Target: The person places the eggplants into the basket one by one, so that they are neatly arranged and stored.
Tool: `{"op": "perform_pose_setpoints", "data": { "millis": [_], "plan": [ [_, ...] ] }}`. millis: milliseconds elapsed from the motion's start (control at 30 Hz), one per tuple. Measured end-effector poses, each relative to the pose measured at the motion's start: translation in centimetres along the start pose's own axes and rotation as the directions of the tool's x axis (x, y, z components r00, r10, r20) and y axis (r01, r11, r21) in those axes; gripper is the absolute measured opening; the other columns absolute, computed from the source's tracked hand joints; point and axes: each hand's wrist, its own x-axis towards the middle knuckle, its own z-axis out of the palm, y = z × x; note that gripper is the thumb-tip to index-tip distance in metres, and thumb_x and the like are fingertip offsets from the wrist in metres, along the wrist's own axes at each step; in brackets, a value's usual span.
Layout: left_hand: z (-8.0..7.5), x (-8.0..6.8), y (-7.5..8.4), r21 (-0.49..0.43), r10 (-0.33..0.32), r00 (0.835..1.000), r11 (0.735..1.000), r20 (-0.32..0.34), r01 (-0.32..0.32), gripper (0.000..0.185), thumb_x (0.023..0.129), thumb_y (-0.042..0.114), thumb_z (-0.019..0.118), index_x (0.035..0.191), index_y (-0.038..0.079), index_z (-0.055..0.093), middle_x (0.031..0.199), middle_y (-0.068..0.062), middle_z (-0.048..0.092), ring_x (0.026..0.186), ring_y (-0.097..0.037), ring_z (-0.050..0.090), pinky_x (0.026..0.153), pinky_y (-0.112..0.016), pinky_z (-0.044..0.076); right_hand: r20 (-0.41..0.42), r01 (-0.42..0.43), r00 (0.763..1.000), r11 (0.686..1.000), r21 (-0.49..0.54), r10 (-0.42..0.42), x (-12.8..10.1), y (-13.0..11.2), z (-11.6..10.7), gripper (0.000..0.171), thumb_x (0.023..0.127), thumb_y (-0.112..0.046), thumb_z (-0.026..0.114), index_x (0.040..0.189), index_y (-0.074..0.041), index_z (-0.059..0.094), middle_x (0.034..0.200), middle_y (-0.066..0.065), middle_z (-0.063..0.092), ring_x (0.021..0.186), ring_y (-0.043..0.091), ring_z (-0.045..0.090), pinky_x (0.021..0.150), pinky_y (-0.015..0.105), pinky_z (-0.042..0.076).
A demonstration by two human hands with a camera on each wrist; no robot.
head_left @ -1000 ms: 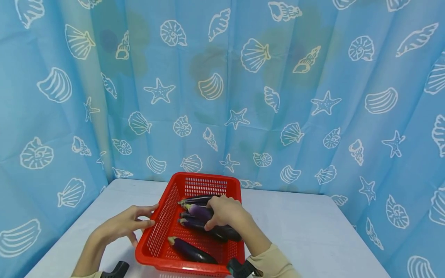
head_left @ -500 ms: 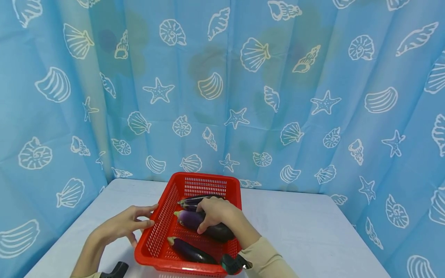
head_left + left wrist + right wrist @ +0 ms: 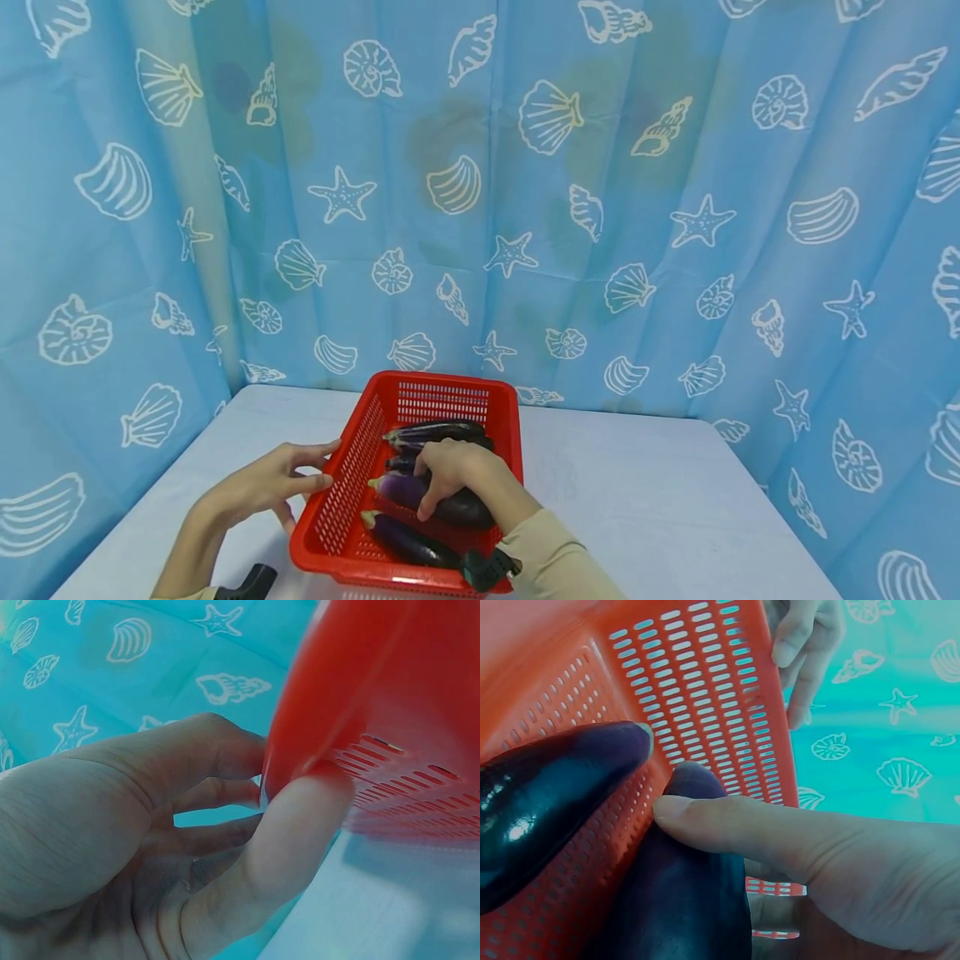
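A red plastic basket (image 3: 307,546) with slotted walls holds several dark purple eggplants. My right hand (image 3: 456,468) is inside it, gripping an eggplant (image 3: 399,490) around the middle. In the right wrist view the thumb lies across this eggplant (image 3: 686,900), while the other fingers are mostly hidden behind it. A separate eggplant (image 3: 412,543) lies alongside, nearer the front wall. My left hand (image 3: 262,485) pinches the basket's left rim; in the left wrist view its thumb presses the red wall (image 3: 390,697) and the fingers reach the other side.
More eggplants (image 3: 442,431) lie together at the back of the basket, one partly covered by my right hand. The basket stands on a white-covered table (image 3: 637,500). Behind hangs a blue curtain (image 3: 480,242) with white shell and starfish prints.
My right hand has moved toward the front of the basket, bringing the eggplant away from the back group and nearer the front one. The left hand has stayed on the rim.
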Motion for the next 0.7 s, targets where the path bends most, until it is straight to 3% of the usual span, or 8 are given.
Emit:
{"op": "perform_pose_setpoints", "data": {
  "millis": [367, 700],
  "plan": [
    [-0.10, -0.04, -0.03, -0.011, 0.001, 1.000, 1.000, 0.005, -0.001, 0.071, 0.094, 0.026, 0.064, 0.151, -0.001, 0.031, 0.133, -0.025, 0.058, 0.099, -0.022, 0.070, 0.064, -0.045, 0.061, 0.036, 0.007, 0.999, 1.000, -0.020, -0.006, 0.09, -0.14, -0.04, 0.052, 0.070, -0.040, 0.088, 0.117, -0.027, 0.069, 0.116, -0.008, 0.066, 0.109, 0.011, 0.057, 0.101, 0.042, 0.051],
    [0.05, 0.10, -0.06, -0.027, 0.001, 1.000, 1.000, 0.002, 0.000, 0.071, 0.094, 0.024, 0.064, 0.151, -0.002, 0.030, 0.132, -0.025, 0.058, 0.097, -0.023, 0.070, 0.063, -0.046, 0.060, 0.060, -0.042, 0.997, 0.998, -0.045, 0.045, 0.54, -0.61, 0.07, 0.052, 0.069, -0.035, 0.089, 0.115, -0.022, 0.069, 0.107, -0.004, 0.065, 0.093, 0.012, 0.055, 0.096, 0.039, 0.054]
  ]
}}
